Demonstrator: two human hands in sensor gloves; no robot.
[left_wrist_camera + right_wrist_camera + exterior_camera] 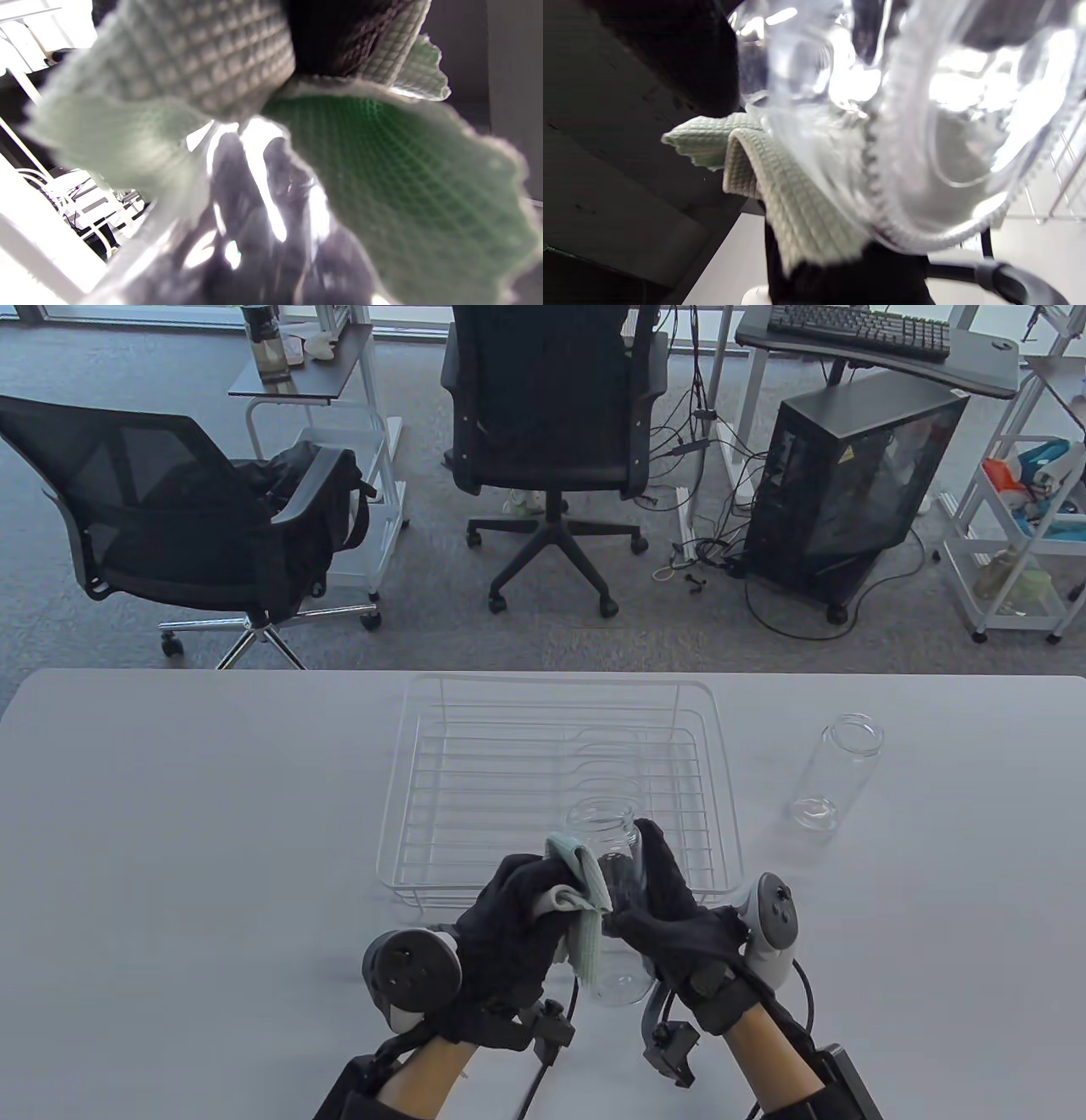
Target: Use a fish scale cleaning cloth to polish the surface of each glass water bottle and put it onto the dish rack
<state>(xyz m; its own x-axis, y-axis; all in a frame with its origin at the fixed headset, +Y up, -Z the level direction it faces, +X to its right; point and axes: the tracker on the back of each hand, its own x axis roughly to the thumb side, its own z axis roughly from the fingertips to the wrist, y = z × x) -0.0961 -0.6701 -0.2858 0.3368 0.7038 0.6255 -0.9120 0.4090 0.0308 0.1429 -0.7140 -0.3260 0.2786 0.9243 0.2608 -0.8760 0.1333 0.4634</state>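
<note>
I hold a clear glass bottle (612, 899) above the table's near edge, its mouth pointing away toward the rack. My right hand (657, 899) grips the bottle's right side. My left hand (530, 903) holds the pale green fish scale cloth (585, 899) against the bottle's left side. In the left wrist view the cloth (403, 178) fills most of the picture with the glass (254, 203) below it. The right wrist view has the bottle's base (925, 140) up close, with the cloth (780, 186) wrapped at its left. A second glass bottle (833, 774) stands upright at the right of the rack.
A white wire dish rack (560, 789) sits on the table just beyond my hands, with nothing in it. The table (187, 831) is pale grey. Beyond its far edge stand two office chairs (551, 432), a computer tower (848, 492) and a white trolley (1018, 526).
</note>
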